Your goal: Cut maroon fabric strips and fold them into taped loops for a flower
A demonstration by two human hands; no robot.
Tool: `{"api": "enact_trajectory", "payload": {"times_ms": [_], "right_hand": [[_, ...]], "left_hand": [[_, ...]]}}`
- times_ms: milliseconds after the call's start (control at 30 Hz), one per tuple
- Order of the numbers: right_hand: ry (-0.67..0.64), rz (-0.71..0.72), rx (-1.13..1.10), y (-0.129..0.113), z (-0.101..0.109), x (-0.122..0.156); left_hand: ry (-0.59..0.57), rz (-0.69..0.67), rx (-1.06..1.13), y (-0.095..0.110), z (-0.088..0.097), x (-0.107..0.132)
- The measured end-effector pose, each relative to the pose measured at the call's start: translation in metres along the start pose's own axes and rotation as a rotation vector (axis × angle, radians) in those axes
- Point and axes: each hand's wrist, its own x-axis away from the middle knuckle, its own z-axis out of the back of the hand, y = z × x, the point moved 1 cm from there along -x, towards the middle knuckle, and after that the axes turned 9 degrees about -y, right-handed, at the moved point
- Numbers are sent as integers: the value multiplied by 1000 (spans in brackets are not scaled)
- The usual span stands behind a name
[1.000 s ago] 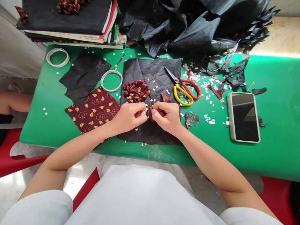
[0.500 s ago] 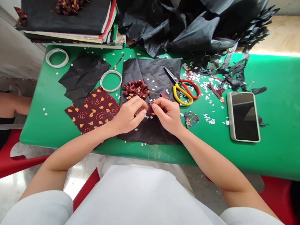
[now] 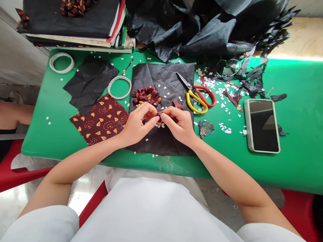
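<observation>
Between my two hands is a small maroon patterned fabric piece (image 3: 159, 119), mostly covered by fingers. My left hand (image 3: 140, 122) pinches its left side with thumb and forefinger. From the right, my right hand (image 3: 179, 125) pinches the same piece, thumb tips almost meeting. Beneath both lies a creased black sheet (image 3: 166, 143) sprinkled with tiny white squares. A gathered bunch of maroon fabric loops (image 3: 146, 96) rests just beyond my left fingers. Another small maroon scrap (image 3: 177, 104) sits past my right knuckles. Scissors with red and yellow handles (image 3: 196, 97) lie half-open on the sheet's right edge.
Left on the green table (image 3: 297, 134) are a maroon patterned cloth (image 3: 101, 121), black cloth (image 3: 91, 82) and tape rolls (image 3: 119, 87). Right are a phone (image 3: 262, 126), a glittery scrap (image 3: 206, 128) and white bits. Stacked books (image 3: 75, 40) and crumpled black material (image 3: 196, 30) stand behind.
My left hand has moved slightly and now pinches the fabric piece too. My right hand has shifted a little left, bringing the fingertips together. The rest stays put.
</observation>
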Motion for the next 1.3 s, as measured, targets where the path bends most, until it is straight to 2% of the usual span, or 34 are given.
{"api": "enact_trajectory", "payload": {"times_ms": [200, 467, 667, 833, 967, 1033, 1167, 1300], "right_hand": [[-31, 0, -1, 0, 0, 0], [-28, -28, -44, 1, -1, 1], [-22, -17, -106, 2, -2, 2], [44, 49, 15, 3, -2, 1], [117, 148, 121, 3, 0, 1], [134, 220, 188, 2, 2, 2], [133, 278, 384, 5, 6, 3], [79, 356, 570, 11, 8, 1]], "left_hand": [[19, -23, 119, 2, 2, -1], [43, 51, 141, 3, 5, -2], [8, 81, 160, 4, 4, -3], [1, 83, 195, 3, 4, -2], [15, 63, 372, 5, 4, -2], [10, 98, 425, 5, 5, -3], [-123, 244, 463, 3, 10, -6], [-181, 282, 533, 3, 15, -12]]}}
